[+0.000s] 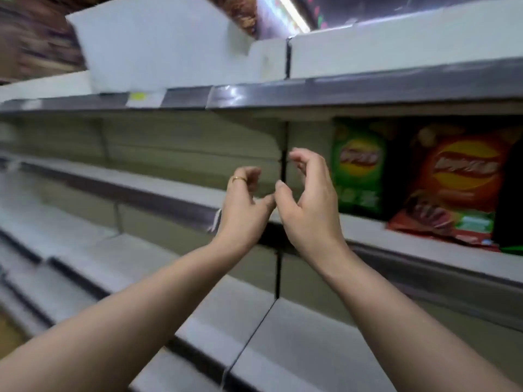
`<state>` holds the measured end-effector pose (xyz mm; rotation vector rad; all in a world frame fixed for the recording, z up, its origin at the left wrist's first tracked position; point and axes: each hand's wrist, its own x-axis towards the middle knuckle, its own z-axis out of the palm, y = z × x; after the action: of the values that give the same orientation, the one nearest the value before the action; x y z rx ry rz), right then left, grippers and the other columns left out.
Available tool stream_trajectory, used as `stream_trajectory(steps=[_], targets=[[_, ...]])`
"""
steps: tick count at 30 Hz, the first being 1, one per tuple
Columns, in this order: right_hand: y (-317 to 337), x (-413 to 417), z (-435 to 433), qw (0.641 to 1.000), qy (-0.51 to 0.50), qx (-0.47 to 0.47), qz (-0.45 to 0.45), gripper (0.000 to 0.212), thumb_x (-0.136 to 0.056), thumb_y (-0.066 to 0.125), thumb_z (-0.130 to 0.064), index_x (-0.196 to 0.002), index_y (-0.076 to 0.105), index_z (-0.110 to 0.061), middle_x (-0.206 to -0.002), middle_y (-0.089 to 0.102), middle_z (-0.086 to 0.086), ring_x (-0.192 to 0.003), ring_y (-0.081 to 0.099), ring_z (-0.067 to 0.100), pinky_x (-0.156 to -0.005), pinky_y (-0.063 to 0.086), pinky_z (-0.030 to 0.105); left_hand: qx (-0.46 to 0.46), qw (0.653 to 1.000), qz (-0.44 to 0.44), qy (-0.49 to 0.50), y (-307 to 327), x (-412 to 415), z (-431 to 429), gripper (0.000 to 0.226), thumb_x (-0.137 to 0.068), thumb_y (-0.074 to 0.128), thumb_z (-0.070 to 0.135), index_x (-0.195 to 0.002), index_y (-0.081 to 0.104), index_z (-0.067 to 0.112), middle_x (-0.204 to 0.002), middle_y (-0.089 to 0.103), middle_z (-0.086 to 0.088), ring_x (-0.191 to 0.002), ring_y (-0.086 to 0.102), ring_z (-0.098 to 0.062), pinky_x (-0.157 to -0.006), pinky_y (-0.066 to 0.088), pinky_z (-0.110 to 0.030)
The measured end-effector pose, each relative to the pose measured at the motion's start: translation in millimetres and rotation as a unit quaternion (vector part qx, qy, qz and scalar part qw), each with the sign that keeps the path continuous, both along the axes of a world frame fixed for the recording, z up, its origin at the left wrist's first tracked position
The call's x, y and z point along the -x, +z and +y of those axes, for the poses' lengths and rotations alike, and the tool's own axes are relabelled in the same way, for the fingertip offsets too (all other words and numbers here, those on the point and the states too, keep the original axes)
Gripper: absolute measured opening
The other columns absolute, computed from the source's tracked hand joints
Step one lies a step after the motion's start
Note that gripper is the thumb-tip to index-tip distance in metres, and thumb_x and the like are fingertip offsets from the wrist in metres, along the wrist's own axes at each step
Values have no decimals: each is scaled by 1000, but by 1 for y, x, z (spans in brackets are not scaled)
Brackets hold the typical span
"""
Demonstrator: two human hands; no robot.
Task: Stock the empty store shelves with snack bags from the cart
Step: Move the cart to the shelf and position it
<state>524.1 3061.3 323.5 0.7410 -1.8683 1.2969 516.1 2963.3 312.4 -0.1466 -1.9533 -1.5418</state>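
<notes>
Both hands were raised before the shelf, thumbs close together. The left hand and the right hand had loosely curled fingers and held nothing. A green snack bag and a red snack bag stood toward the shelf's right end.

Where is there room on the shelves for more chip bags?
Lots of room: the middle shelf is bare everywhere left of the green bag, and the lower shelves are bare too. It gets crowded on the right, where the green bag and red bag sit side by side.
</notes>
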Motion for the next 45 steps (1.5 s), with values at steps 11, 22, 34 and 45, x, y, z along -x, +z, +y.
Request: stream_trajectory(steps=[11, 22, 34, 45], targets=[[-113, -61, -182, 927, 318, 21, -196, 35, -87, 49, 6, -122, 46, -1, -120, 51, 7, -118, 49, 15, -100, 36, 13, -32, 953, -121, 277, -111, -156, -160, 32, -75, 63, 14, -101, 48, 26, -106, 55, 0, -95, 55, -16, -89, 50, -38], [-226, -117, -326, 834, 397, -175, -341, 34, -91, 49, -4, -125, 45, -12, -122, 52, 4, -113, 50, 11, -93, 41, 22, -138, 884, -239, 378, -217, -232, -285, 29, -84, 63, 4, -103, 48, 20, -96, 53, 8, -87, 52, -3, -77, 44, -17], [-382, -90, -383, 768, 287, -302, -485, 34, -90, 51, 1, -123, 46, -4, -111, 53, 4, -94, 52, 12, -54, 38, 0, -320, 807, -322, 378, -346, -222, -335, 27, -86, 60, 6, -99, 47, 25, -105, 59, -7, -97, 62, -31, -87, 52, -51], [-569, -17, -445, 626, 152, -333, -689, 43, -80, 69, -20, -114, 56, 4, -99, 65, 17, -90, 65, 32, -79, 55, 41, -430, 747, -350, 366, -446, -220, -344, 28, -89, 58, 7, -112, 45, 17, -93, 55, -3, -90, 58, -21, -89, 47, -38]])
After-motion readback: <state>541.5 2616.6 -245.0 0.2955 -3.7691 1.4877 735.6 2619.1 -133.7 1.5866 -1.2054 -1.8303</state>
